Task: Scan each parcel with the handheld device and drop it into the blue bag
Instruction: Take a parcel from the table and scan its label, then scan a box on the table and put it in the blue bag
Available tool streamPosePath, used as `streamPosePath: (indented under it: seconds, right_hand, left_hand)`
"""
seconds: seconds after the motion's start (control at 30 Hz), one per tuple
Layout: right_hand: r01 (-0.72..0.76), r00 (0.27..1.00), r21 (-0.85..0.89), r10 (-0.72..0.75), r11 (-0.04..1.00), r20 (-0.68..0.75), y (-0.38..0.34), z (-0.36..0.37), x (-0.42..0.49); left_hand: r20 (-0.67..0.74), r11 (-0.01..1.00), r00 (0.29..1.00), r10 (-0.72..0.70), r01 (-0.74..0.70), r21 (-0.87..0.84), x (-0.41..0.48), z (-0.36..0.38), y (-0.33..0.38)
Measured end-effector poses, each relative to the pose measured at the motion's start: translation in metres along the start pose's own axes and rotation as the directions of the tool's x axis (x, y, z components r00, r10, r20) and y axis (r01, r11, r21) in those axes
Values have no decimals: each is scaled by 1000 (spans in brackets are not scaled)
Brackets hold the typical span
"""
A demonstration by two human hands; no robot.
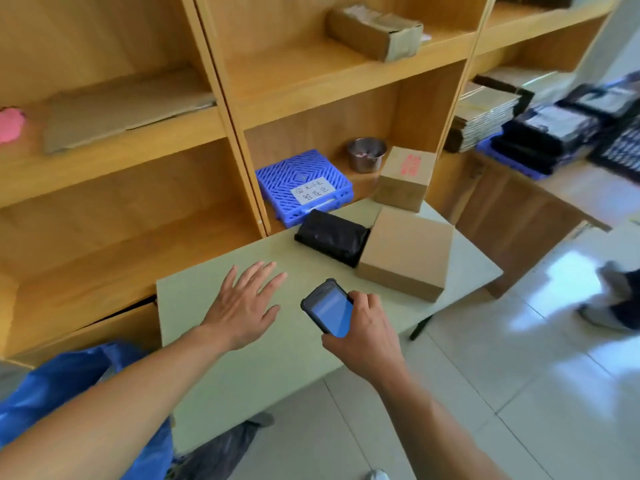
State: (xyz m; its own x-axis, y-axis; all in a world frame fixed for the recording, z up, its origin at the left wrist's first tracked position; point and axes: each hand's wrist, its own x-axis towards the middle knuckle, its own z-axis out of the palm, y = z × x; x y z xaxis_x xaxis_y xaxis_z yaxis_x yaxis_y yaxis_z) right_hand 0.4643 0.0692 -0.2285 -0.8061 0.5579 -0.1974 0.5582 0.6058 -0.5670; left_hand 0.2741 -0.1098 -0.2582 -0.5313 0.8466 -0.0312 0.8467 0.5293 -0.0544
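Parcels, three in all, sit bunched toward the right end of the pale green counter [242,375]: a black plastic-wrapped parcel [332,242] lies near the far edge, touching the side of a plain brown cardboard box [405,252] that fills the space along the right edge, and a smaller box with a red stamp [405,178] stands behind them at the far right corner, where the counter meets the wooden shelving [138,161]. The right grip [363,327], a bare hand, is curled round the lower end of the handheld device [329,308], whose blue-lit screen faces up; it is held over the middle of the counter's near edge, just short of the brown box and apart from it. The left grip [242,306], also bare, is spread with straight fingers and palm down over the far left part of the counter, holding nothing; whether it rests on the surface or hangs just above it cannot be told. The blue bag [79,393] stands off the counter's left edge, partly hidden by the left forearm. On the shelf behind the parcels are a blue slatted plastic basket [304,187] bearing a handwritten paper label and a metal cup [367,154]. A taped cardboard carton [375,31] lies on the shelf above. A dark plastic bag [225,452] shows on the tiled floor below the counter's near edge.
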Motion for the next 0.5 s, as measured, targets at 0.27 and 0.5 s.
streamPosePath:
  seconds: [0.27,0.5]
  right_hand:
    - [-144,984,26,145,989,-98,93,-71,40]
    - [-195,968,44,200,980,-153,114,-103,115]
  left_hand:
    - [12,988,988,152,-151,-32,131,-3,89]
    - [-15,973,974,227,-227,-50,238,-4,98]
